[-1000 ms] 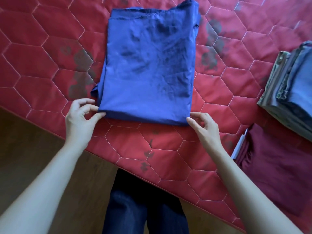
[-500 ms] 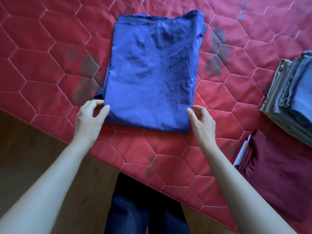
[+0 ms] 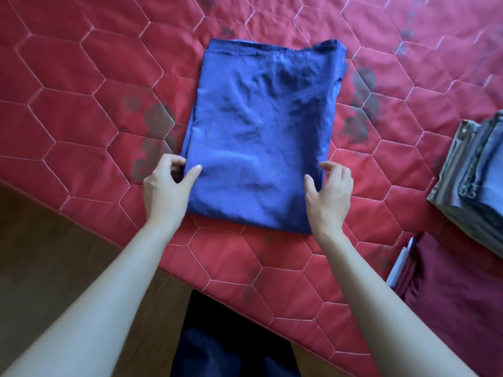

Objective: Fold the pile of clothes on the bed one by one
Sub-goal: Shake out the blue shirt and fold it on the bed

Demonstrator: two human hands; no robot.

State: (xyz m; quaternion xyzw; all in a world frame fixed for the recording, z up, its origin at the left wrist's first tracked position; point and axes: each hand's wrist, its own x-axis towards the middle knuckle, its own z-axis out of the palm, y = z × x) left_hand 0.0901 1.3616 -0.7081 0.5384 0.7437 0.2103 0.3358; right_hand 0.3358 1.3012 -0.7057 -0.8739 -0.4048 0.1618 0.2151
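Blue cloth edges pinched, thumbs on top: left hand [image 3: 166, 191] and right hand [image 3: 328, 195] gripping both sides of the folded blue satin rectangle [image 3: 261, 137], flat on the red hexagon-quilted bed cover [image 3: 81, 104]. Lift the 2 sides evenly; fold away, square to the far hem.

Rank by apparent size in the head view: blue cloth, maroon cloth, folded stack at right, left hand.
1. Blue cloth
2. Maroon cloth, cut off by the frame
3. Folded stack, also cut off, so uncertain against the maroon cloth
4. Left hand
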